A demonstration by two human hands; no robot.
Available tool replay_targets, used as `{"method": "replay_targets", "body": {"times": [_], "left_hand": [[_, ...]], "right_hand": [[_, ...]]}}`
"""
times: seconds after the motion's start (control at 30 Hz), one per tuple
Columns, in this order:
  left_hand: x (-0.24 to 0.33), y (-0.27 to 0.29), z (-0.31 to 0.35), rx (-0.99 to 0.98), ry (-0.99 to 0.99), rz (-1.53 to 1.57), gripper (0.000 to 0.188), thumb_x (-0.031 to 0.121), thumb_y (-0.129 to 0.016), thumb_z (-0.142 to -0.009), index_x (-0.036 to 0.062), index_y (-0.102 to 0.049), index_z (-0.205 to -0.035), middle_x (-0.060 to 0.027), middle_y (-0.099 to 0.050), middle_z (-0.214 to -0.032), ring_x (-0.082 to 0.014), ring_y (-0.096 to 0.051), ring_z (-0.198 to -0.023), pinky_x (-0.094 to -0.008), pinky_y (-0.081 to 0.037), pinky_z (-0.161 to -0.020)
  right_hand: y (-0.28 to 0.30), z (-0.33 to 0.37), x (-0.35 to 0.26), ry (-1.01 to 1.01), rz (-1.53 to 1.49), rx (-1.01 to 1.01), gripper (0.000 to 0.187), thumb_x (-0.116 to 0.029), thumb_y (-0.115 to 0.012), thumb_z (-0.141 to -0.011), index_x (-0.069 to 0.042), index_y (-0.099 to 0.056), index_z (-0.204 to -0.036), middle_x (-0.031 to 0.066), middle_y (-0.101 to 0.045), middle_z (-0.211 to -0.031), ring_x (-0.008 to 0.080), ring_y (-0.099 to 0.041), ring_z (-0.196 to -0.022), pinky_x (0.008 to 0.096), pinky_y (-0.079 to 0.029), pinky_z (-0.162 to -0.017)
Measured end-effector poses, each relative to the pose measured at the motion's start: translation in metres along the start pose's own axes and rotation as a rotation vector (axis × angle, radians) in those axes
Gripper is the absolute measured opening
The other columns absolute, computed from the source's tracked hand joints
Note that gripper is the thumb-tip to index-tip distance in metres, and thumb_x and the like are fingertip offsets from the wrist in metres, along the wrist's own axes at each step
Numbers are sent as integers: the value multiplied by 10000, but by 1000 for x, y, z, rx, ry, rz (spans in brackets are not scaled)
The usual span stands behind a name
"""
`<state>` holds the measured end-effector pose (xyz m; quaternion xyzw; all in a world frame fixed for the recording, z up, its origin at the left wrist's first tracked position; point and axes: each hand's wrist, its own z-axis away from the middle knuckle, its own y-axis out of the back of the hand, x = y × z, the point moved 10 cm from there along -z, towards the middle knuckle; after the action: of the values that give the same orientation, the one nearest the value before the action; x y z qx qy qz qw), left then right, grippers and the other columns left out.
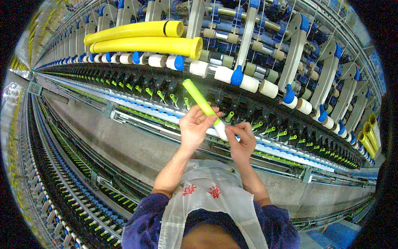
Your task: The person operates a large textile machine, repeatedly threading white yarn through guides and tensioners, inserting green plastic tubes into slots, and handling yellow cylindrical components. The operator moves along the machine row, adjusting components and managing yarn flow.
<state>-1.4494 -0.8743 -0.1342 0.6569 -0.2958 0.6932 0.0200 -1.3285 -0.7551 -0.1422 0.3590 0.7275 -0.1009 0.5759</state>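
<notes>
I have the green tube (199,96) near the middle of my view, held in the air just in front of the spinning frame, tilted so its bare end leans up and to the left. Its surface is smooth and bright; the lower part wears a white yarn winding (220,131) that narrows toward the right fingertips. The left hand (195,124) grasps the tube around its lower middle, thumb and fingers closed on it. The right hand (243,139) pinches at the tip of the winding; whether a loose strand sits in that pinch I cannot tell from here.

I judge the step in hand to be working at the yarn on this tube. The next move, to my mind, calls for a steady left grip and a light, precise right pinch.

Behind the hands I see a row of green bobbins (231,116), above it white rollers (248,83), and higher still, to the left, two yellow tubes (137,31) lying across the frame.
</notes>
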Motion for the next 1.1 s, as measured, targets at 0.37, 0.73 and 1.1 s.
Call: {"method": "replay_targets", "body": {"times": [0.37, 0.73, 1.1], "left_hand": [[-91, -18, 86, -708, 920, 304, 435, 308, -524, -916, 31, -451, -1244, 10, -474, -640, -80, -473, -473, -219, -355, -374], [-86, 262, 12, -389, 142, -1889, 266, 113, -527, -858, -18, -507, -1089, -220, -628, -797, -378, -621, -698, -456, -498, -597], [-155, 292, 23, 37, 778, -38, 238, 259, -538, -917, 92, -527, -1087, -6, -527, -689, -91, -493, -551, -243, -419, -461]], "right_hand": [[25, -11, 94, -287, -603, 344, 56, -43, -610, -826, -39, -554, -825, 87, -561, -1032, 205, -523, -905, 309, -425, -839], [34, 39, 189, 32, 684, -654, 103, -167, -616, -825, -107, -683, -876, 96, -676, -869, 291, -645, -783, 380, -511, -676], [-39, 47, 303, -145, 947, -419, 464, -294, -564, -852, -139, -430, -1269, 152, -598, -599, 371, -592, -548, 453, -475, -475]]}}
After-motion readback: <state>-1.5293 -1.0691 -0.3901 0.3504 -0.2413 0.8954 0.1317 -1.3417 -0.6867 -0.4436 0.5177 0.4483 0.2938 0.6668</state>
